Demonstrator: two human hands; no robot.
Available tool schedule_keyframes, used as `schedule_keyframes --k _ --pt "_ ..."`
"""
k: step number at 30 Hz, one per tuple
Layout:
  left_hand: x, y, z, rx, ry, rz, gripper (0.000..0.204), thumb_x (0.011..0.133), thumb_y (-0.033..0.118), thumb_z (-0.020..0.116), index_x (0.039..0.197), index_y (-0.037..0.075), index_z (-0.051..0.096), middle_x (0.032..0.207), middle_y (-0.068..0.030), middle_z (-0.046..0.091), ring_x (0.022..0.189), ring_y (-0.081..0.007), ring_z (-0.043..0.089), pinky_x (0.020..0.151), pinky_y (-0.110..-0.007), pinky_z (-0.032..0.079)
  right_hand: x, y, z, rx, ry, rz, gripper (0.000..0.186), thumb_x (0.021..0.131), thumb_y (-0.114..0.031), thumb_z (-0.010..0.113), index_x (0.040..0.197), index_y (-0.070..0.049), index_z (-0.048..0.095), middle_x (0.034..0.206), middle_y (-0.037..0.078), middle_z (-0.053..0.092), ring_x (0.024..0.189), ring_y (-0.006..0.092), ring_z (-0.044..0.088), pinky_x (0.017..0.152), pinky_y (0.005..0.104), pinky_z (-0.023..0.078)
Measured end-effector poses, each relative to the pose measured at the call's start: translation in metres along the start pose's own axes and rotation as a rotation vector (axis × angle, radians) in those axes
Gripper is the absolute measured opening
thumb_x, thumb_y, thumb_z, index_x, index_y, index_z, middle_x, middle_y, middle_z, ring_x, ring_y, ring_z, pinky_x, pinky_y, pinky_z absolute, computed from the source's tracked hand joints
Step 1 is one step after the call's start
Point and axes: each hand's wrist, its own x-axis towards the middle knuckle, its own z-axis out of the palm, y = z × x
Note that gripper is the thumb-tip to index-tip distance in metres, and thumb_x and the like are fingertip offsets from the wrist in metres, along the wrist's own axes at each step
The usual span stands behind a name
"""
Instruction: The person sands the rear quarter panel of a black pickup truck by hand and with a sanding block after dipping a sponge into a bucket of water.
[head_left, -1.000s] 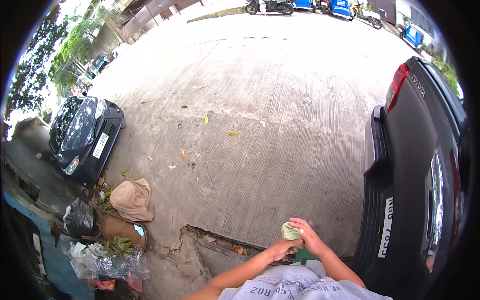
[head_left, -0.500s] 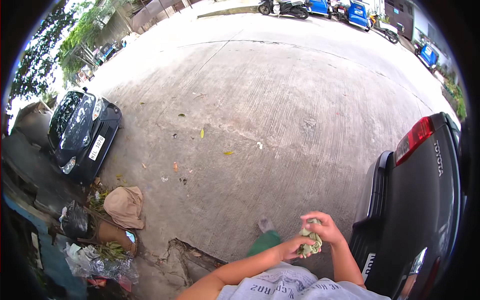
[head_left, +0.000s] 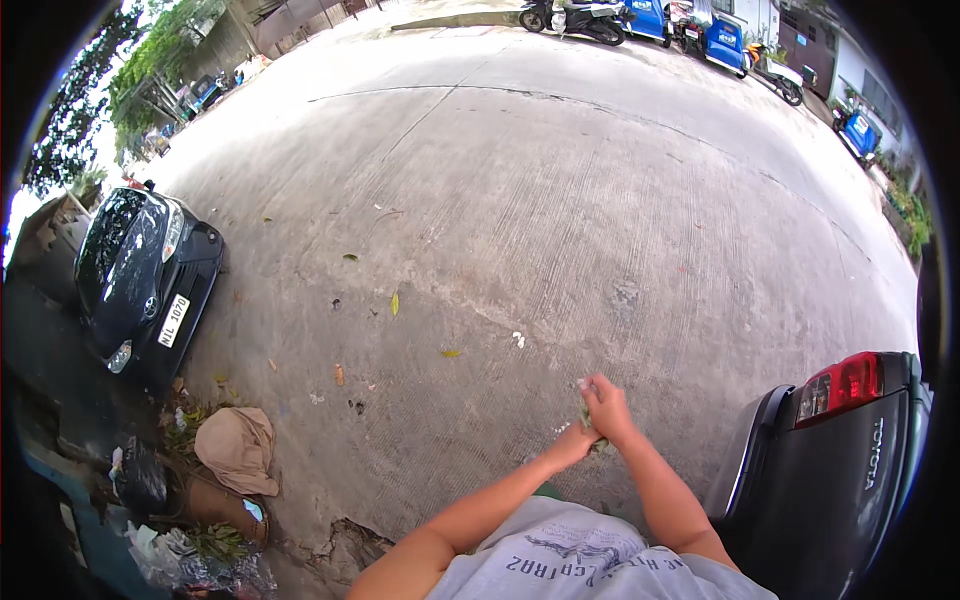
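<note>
Out in front of me, my left hand (head_left: 570,446) and my right hand (head_left: 607,410) are both closed on a crumpled light green cloth (head_left: 600,446). The right hand sits above and a little beyond the left, the two touching. Most of the cloth is hidden in my fingers; only bits of it show beside them. Pale specks that look like water drops show next to the hands. Both forearms reach out straight over the concrete.
A dark pickup's rear (head_left: 840,470) stands close on my right. To the left are a black car (head_left: 150,275), a tan cloth cover (head_left: 236,450), a brown bin (head_left: 215,503) and plastic bags (head_left: 165,555). Motorcycles (head_left: 575,20) and blue sidecars (head_left: 724,42) are parked across the road.
My hands have moved away from my body, up and slightly left in the picture, with the cloth squeezed smaller between them. The pickup and the black car sit lower in view.
</note>
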Motion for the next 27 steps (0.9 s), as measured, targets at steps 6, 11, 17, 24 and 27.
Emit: schedule_keyframes --k 6,11,17,24,27 --pt "0.084 0.078 -0.009 0.134 0.135 -0.027 0.038 0.096 0.035 0.067 0.122 0.008 0.060 0.083 0.0002 0.063 0.057 -0.0123 0.059 0.049 -0.031 0.049 0.082 0.041 -0.042 0.008 0.147 -0.128 0.039 0.105 -0.024 0.063 0.137 -0.003 0.060 0.128 0.019 0.067 0.113 0.0297 0.067 0.097 0.0390 0.052" --pt "0.167 0.110 0.021 0.137 0.035 -0.042 0.049 0.095 0.030 0.070 0.136 0.009 0.053 0.094 -0.0024 0.064 0.066 -0.0115 0.063 0.047 -0.027 0.050 0.102 0.122 -0.126 0.542 0.007 0.239 0.060 0.108 -0.030 0.058 0.158 -0.005 0.038 0.152 0.014 0.052 0.137 0.0278 0.053 0.110 0.0412 0.046" --pt "0.287 0.067 0.131 0.369 -0.403 0.132 0.061 0.096 0.031 0.073 0.145 0.004 0.048 0.114 -0.0098 0.069 0.099 -0.0183 0.068 0.083 -0.035 0.058 0.097 0.200 -0.240 0.566 0.079 0.409 0.072 0.099 -0.038 0.069 0.155 -0.001 0.043 0.145 0.018 0.056 0.131 0.0254 0.056 0.107 0.0400 0.048" --pt "0.384 0.078 0.222 0.571 -0.821 -0.248 0.067 0.101 0.044 0.067 0.145 -0.005 0.053 0.136 -0.0219 0.066 0.123 -0.0249 0.065 0.103 -0.036 0.052 0.030 0.322 -0.331 0.423 0.192 0.635 0.069 0.090 -0.038 0.079 0.144 -0.001 0.055 0.128 0.016 0.068 0.118 0.0236 0.064 0.102 0.0382 0.051" --pt "0.419 0.113 0.271 0.760 -0.821 -0.255 0.069 0.102 0.043 0.066 0.148 -0.006 0.050 0.145 -0.0247 0.060 0.135 -0.0318 0.059 0.113 -0.040 0.047 -0.037 0.346 -0.354 0.248 0.253 0.857 0.079 0.084 -0.048 0.079 0.143 -0.002 0.056 0.132 0.022 0.068 0.122 0.0339 0.066 0.103 0.0437 0.051"
